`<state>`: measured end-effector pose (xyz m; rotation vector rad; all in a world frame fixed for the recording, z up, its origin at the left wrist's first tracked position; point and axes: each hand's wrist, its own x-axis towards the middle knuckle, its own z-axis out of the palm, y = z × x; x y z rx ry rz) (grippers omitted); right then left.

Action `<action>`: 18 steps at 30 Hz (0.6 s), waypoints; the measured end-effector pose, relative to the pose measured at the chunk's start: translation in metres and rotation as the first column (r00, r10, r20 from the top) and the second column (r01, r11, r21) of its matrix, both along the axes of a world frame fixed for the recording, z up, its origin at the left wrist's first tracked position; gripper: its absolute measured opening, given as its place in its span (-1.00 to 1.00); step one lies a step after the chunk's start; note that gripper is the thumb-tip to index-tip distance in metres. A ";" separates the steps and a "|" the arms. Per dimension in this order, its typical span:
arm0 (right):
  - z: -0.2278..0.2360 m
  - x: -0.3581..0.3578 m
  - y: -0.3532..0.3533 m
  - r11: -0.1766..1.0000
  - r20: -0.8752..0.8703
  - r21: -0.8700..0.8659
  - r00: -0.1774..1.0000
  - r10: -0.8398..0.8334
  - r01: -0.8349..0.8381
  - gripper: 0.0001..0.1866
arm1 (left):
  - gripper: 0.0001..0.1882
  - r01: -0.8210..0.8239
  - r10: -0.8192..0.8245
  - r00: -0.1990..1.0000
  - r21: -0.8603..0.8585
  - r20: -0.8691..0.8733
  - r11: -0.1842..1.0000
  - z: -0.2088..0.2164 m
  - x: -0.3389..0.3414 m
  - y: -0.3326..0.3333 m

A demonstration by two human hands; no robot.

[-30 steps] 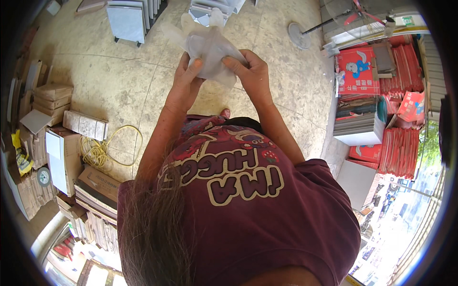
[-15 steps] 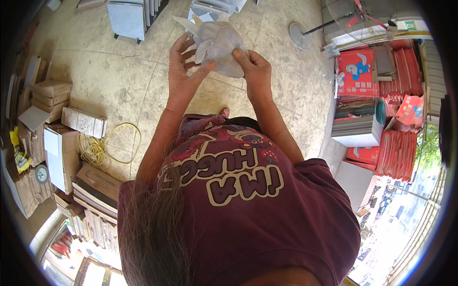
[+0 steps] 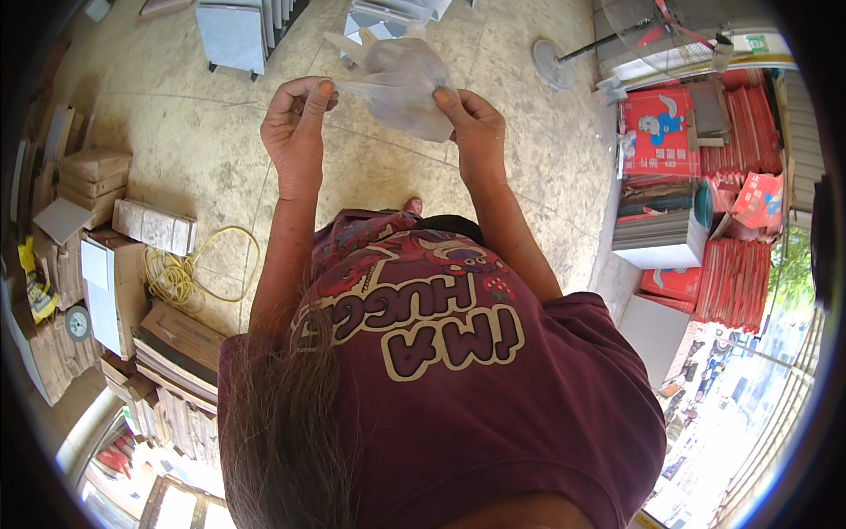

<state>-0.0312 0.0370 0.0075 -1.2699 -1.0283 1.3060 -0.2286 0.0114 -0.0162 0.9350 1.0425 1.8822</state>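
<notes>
A thin, translucent whitish plastic bag [image 3: 405,88] is held up in front of me, over the floor. My left hand [image 3: 298,115] pinches a pulled-out corner between thumb and fingers, stretching it to the left. On the other side, my right hand [image 3: 470,119] grips the bag's edge, thumb on top and fingers tucked behind. Motion blurs parts of the bag, and what it contains, if anything, cannot be made out. Pale pointed ends stick up at its upper left.
Grey slabs in a rack [image 3: 231,40] stand ahead. To the left are cardboard boxes [image 3: 95,167] and a coiled yellow hose or cord [image 3: 172,273]. On the right are stacked red cartons [image 3: 736,132] and a standing fan [image 3: 661,35] with a round base.
My left hand has moved left, away from the bag's body, drawing a corner out taut. My right hand has stayed nearly in place, still gripping the bag.
</notes>
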 end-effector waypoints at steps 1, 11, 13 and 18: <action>0.000 -0.001 -0.001 1.000 -0.027 -0.002 1.000 -0.006 0.006 -0.66 | -0.79 0.016 -0.017 0.999 0.009 0.029 1.000 -0.003 0.001 0.001; 0.001 -0.002 -0.003 0.991 -0.323 -0.130 0.946 -0.020 -0.023 -0.55 | 0.12 0.083 -0.067 0.694 -0.012 -0.717 0.996 -0.004 0.024 -0.004; -0.005 0.002 -0.004 0.985 -0.293 -0.142 0.955 0.052 -0.098 -0.51 | 0.11 0.057 0.029 0.538 0.071 -0.842 0.996 0.003 0.026 -0.005; -0.007 0.001 -0.009 0.966 -0.282 -0.169 0.949 0.144 -0.197 -0.49 | -0.20 0.182 -0.110 0.571 -0.005 -0.814 0.983 0.001 0.021 -0.005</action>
